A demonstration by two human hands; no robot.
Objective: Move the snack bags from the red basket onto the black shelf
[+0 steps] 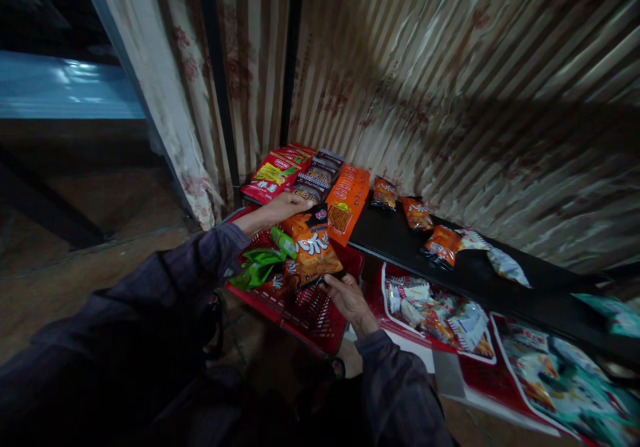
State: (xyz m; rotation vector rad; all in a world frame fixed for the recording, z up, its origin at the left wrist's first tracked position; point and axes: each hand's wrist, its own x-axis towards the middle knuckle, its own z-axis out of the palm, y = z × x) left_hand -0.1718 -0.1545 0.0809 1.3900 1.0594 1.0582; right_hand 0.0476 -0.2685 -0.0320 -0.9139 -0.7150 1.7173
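Observation:
An orange and black snack bag (316,248) is stretched between my two hands, tilted over a red plastic basket (320,323). My left hand (285,208) pinches its upper left edge, and my right hand (349,300) grips the lower right corner. Beneath it in the basket lie green packets (257,267) and more orange packaging, partly hidden by the bag. Just beyond, on a black shelf (395,233), lie red bags (273,175), dark packets with checkered bands (317,179) and a flat orange bag (347,203).
Farther right on the shelf are small orange packets (416,213), white packets (505,267) and a teal packet (613,313). Below stand baskets of white packets (425,303) and teal packets (565,367). A striped curtain (425,67) hangs behind, with a dark metal post (293,53).

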